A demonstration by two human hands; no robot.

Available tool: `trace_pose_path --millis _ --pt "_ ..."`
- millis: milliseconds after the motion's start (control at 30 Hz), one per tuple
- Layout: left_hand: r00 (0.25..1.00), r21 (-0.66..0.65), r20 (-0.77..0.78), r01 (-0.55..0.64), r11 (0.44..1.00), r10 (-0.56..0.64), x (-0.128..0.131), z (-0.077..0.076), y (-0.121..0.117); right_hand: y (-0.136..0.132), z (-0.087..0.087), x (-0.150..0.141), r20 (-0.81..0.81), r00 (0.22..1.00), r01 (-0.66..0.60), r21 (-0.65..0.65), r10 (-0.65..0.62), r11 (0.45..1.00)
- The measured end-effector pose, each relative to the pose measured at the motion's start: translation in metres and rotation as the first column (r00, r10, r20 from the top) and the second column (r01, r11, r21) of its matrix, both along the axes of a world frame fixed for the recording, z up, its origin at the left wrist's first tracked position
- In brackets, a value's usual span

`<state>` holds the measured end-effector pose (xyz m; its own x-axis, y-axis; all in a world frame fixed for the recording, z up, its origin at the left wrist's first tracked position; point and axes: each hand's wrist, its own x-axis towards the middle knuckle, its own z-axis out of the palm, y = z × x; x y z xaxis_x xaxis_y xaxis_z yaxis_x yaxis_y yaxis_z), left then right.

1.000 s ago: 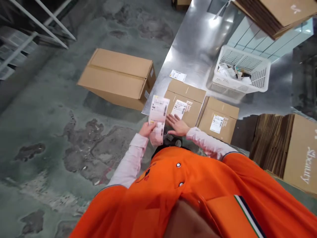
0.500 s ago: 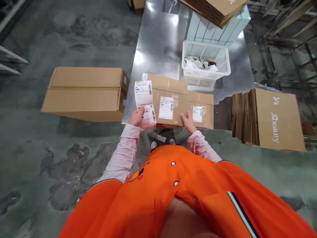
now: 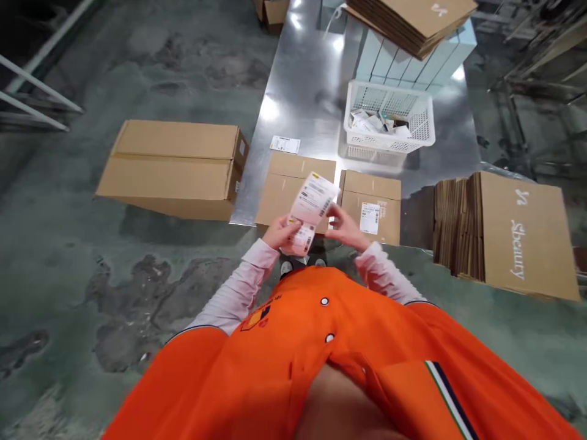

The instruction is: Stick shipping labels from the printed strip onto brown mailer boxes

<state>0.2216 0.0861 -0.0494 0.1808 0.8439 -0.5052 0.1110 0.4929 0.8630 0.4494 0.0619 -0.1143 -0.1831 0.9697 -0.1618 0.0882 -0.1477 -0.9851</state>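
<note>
A worn grey-green floor point(image 3: 73, 226), blotched with dark patches point(image 3: 119, 345), spreads around a shiny metal table point(image 3: 302, 85). Bright glints point(image 3: 269, 110) mark its top. White rails point(image 3: 41, 85) cross the upper left.

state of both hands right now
Left hand: closed, holding a strip of printed labels.
Right hand: by the strip's edge; whether it grips cannot be told.

One cam, worn on my head, looking forward and pretty steeply down. My orange shirt point(image 3: 284, 342) fills six o'clock super close up, my left hand point(image 3: 279, 232) and right hand point(image 3: 347, 229) sit around mid-dial, a bit farther off. Desk point(image 3: 302, 91) stretches away toward one o'clock, floor point(image 3: 59, 214) spreads out at nine, lower down.
</note>
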Motion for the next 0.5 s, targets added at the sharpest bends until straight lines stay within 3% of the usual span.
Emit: trace_pose_path --millis 67,167,233,367,500 --pt "0.995 0.029 -0.02 0.103 0.994 -0.102 0.0 0.002 -0.002 -0.003 0.014 -0.05 -0.21 0.974 0.078 -0.021 -0.08 0.997" --pt "1.0 0.121 0.022 -0.023 0.992 0.02 -0.006 0.003 0.001 -0.011 0.022 -0.081 -0.214 0.974 0.061 -0.053 -0.071 0.997" --pt "0.99 0.124 0.025 -0.144 0.982 0.142 -0.01 0.0 0.0 -0.01 0.023 -0.079 -0.153 0.988 0.016 -0.047 -0.023 0.999" --pt "0.964 0.157 -0.07 -0.243 0.957 0.256 -0.007 -0.016 -0.011 0.008 0.028 -0.064 -0.039 0.999 -0.023 -0.011 0.023 1.0" --pt "0.883 0.268 -0.144 -0.4 0.876 0.447 0.0 -0.034 -0.019 0.022 0.033 -0.068 0.027 0.997 -0.067 -0.012 0.067 0.998"
